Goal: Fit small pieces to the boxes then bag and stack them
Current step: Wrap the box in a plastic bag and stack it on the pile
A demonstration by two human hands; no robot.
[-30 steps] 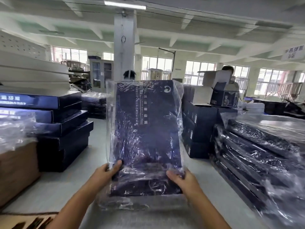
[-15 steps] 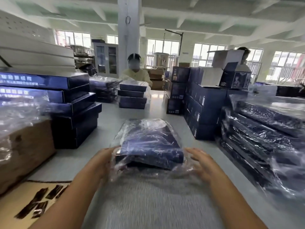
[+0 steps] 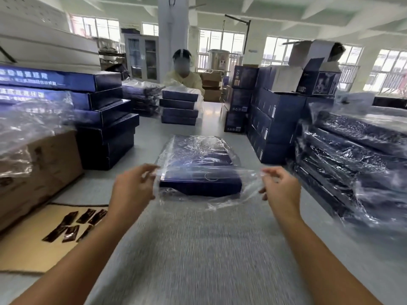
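I'm looking across a grey table [image 3: 141,137] in a packing hall. My left hand [image 3: 132,190] pinches the near-left edge of a clear bag [image 3: 240,195] and my right hand [image 3: 279,188] pinches the near-right edge, with the film stretched between them. The dark blue box [image 3: 199,184] lies flat inside the bag, mid-table, just beyond both hands. Left of my forearm, small dark pieces [image 3: 72,225] lie on a cardboard sheet [image 3: 28,256]. Behind it sits a brown carton [image 3: 44,172] under loose film, then a stack of bare boxes [image 3: 103,128]. On the right, apart from the box, bagged boxes [image 3: 352,164] are stacked — blue cartons [image 3: 275,119] stand beyond them. A person [image 3: 182,78] stands at the far end.
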